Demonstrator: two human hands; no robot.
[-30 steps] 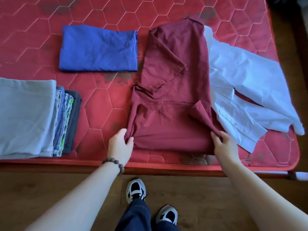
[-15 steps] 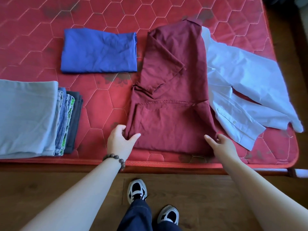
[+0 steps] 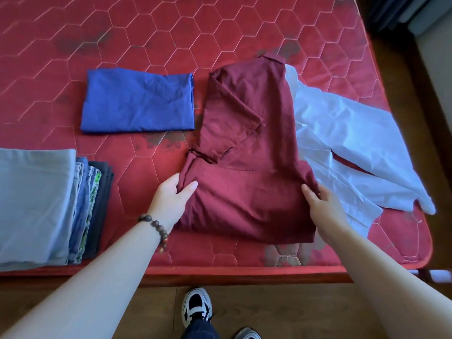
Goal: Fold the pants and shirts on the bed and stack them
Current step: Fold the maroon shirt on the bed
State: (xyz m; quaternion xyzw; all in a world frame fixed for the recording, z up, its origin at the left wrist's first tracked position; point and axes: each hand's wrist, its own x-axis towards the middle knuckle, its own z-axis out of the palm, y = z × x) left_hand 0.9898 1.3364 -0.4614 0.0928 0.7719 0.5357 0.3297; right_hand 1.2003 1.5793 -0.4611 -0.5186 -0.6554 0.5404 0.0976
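Both hands pinched the maroon shirt [image 3: 247,172], left hand [image 3: 171,199] on its left fold, right hand [image 3: 322,204] on its right; the smooth woven cloth lay half-folded on the red hexagon-quilted bed [image 3: 171,40].

Maroon shirt [image 3: 247,167] — partly folded, flat between both grips; blue folded shirt [image 3: 138,102] beyond left grip; white shirt [image 3: 352,145] unfolded, beyond right.

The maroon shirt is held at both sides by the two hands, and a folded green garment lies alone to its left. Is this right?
Nearly: in the head view the folded garment left of the maroon shirt is blue, not green. The left hand and right hand do hold its sides.
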